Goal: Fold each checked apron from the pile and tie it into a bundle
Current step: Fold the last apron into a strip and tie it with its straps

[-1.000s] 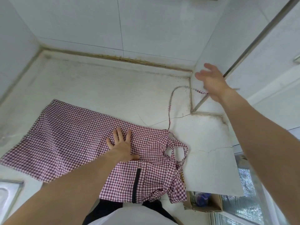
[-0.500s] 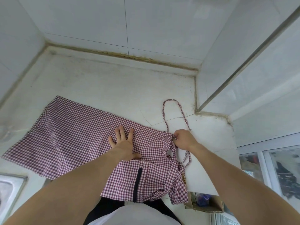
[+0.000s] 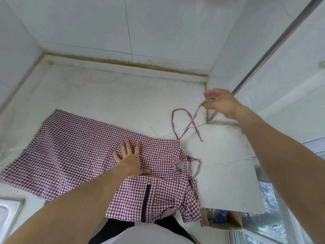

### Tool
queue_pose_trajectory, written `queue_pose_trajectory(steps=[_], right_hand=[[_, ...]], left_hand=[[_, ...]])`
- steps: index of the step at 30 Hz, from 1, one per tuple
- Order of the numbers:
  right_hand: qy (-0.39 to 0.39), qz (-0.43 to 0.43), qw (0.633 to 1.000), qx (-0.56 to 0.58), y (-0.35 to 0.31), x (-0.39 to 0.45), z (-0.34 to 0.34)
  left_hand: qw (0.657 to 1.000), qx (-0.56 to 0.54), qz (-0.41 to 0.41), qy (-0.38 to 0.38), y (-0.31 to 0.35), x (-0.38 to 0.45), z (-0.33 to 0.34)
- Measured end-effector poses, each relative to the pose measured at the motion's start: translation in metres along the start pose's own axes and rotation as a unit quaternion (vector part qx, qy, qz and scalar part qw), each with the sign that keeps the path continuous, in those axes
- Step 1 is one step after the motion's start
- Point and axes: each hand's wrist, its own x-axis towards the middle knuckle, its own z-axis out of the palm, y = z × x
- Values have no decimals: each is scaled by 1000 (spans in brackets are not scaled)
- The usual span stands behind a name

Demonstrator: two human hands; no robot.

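Note:
A red-and-white checked apron point(image 3: 73, 147) lies spread flat across the white counter point(image 3: 109, 95), its bib end with a dark stripe hanging over the front edge. My left hand point(image 3: 130, 155) presses flat on the cloth near its middle, fingers straight. My right hand point(image 3: 219, 103) is raised at the far right and pinches one checked strap point(image 3: 191, 120), pulling it up and away from the apron. A second strap point(image 3: 173, 118) lies in a loop on the counter, crossing under the held one. Another strap loop point(image 3: 195, 164) lies beside the bib.
White tiled walls close the counter at the back and right, with a metal strip point(image 3: 263, 55) running up the right wall. A steel sink corner point(image 3: 10, 210) shows at lower left. A cardboard box point(image 3: 223, 221) sits below the counter's right end, next to a window.
Half a second ago my right hand was down at the apron's bib by the straps; it has since lifted up and right, drawing a strap out. My left hand has stayed pressed on the cloth.

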Motion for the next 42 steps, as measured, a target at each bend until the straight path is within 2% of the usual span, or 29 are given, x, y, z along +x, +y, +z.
queue_pose_trajectory(steps=[3, 6, 8, 11, 13, 16, 19, 21, 23, 25, 27, 30, 32, 34, 35, 37, 39, 40, 41, 42], right_hand=[[-11, -114, 992, -59, -13, -7, 25], [38, -178, 966, -183, 7, -14, 57], [21, -140, 957, -252, 30, -29, 78], [-123, 23, 953, -278, 68, -54, 103], [-178, 125, 933, -287, 89, -69, 111], [-160, 133, 930, -303, 112, -83, 115], [-83, 91, 897, -424, 131, -91, 114], [-47, 109, 895, -430, 141, -92, 105], [-54, 126, 895, -425, 147, -87, 92], [-91, 163, 904, -385, 145, -80, 75], [-130, 221, 928, -270, 140, -73, 61], [-176, 253, 950, 43, 127, -75, 48], [-174, 207, 931, 245, 122, -85, 43], [-216, 176, 903, 326, 120, -98, 39], [-260, 175, 899, 305, 117, -107, 37], [-364, 191, 900, 142, 121, -117, 29], [-422, 218, 880, -5, 125, -121, 22], [-409, 219, 884, -53, 127, -120, 19], [-364, 201, 904, -101, 128, -118, 17], [-280, 169, 934, -145, 127, -115, 19]], left_hand=[[1000, 1, 0, 2, 0, 0, 0], [1000, -3, -1, 0, -1, 0, 0], [1000, -8, -9, 2, -3, 0, 0], [999, -26, -18, 9, -7, 1, -1], [999, -31, -18, 7, -9, 0, -2], [999, -29, -20, 4, -9, 1, -2], [999, -31, -24, 2, -10, 1, -4], [999, -32, -21, 4, -12, 1, -5], [999, -34, -18, 5, -12, 0, -6], [999, -27, -19, 7, -12, -1, -7], [999, -22, -22, 9, -12, -1, -7], [999, -21, -24, 13, -12, -2, -6], [999, -22, -28, 16, -13, -2, -6], [999, -25, -38, 19, -14, -2, -7], [999, -26, -42, 19, -16, -3, -8], [998, -30, -45, 19, -18, -3, -9], [998, -33, -42, 24, -21, -3, -9], [998, -33, -40, 25, -22, -3, -8], [998, -32, -39, 27, -22, -2, -7], [998, -31, -38, 28, -22, -2, -7]])
